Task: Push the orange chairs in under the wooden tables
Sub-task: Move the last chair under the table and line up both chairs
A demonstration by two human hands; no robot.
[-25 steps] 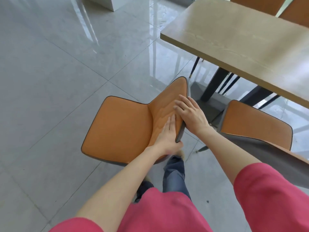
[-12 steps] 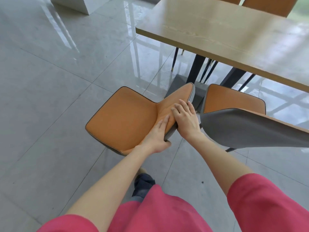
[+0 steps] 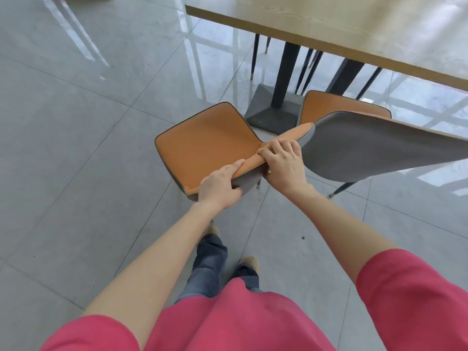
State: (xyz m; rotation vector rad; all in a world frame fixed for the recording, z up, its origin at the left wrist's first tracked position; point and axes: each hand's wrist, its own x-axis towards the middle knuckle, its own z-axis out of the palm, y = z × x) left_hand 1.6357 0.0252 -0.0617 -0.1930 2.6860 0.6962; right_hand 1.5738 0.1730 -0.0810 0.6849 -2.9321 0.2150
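Now gripping top edge of orange padded chair with grey shell back (image 3: 210, 143), both hands curled over backrest: my left hand (image 3: 219, 186) nearer, my right hand (image 3: 285, 164) farther. Seat facing left, parallel to light wooden table (image 3: 354, 24), standing outside it beside second orange chair (image 3: 374, 138).

The scene is brightly and evenly lit by daylight. Pale window reflections are thrown across the glossy floor (image 3: 76, 122) beyond and to both sides of the hands, and glare is washed over the bench (image 3: 379, 24) top. Shadows are soft. Straight lines are bowed near the edges by wide-angle distortion.
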